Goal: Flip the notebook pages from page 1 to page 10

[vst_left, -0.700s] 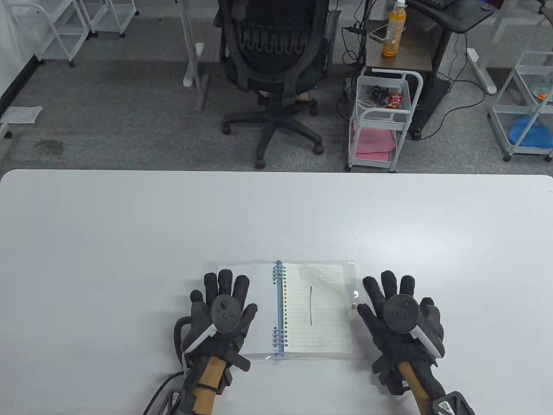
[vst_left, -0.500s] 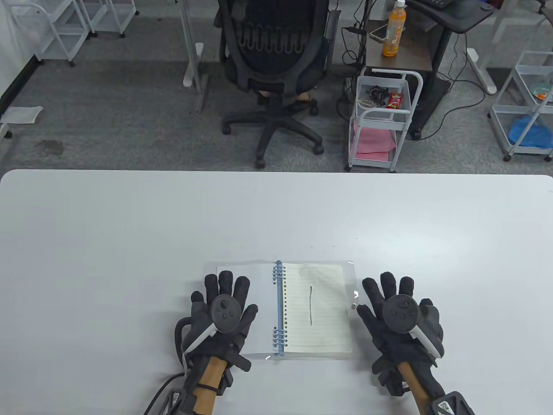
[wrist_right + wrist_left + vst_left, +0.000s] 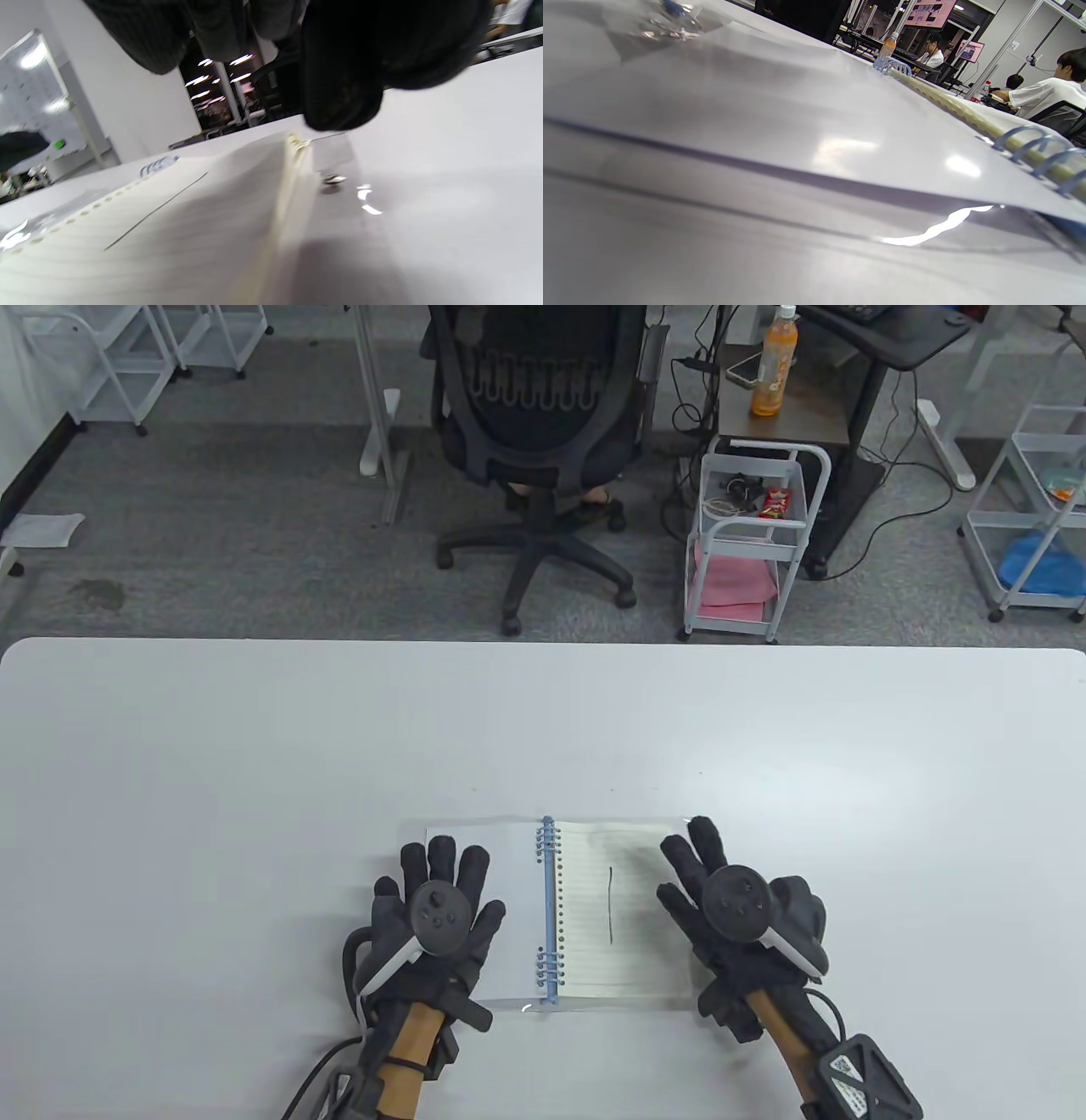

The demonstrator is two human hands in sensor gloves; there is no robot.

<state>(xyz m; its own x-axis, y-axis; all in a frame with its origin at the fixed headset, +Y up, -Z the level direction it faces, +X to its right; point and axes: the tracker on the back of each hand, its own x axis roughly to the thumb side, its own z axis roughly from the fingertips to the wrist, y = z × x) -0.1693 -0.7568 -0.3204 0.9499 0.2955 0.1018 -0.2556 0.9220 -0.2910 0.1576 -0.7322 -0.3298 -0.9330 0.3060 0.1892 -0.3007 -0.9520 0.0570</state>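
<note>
With my left hand (image 3: 435, 912) flat, fingers spread, on the open notebook (image 3: 585, 912) near the table edge, my right hand (image 3: 736, 906), fingers loose, hovers over the outer page edge, where I risk lifting several sheets together

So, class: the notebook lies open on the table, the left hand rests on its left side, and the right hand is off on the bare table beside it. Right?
Not quite. The table view shows the right hand over the right-hand page of the notebook, not on bare table. The left hand does rest on the left side.
</note>
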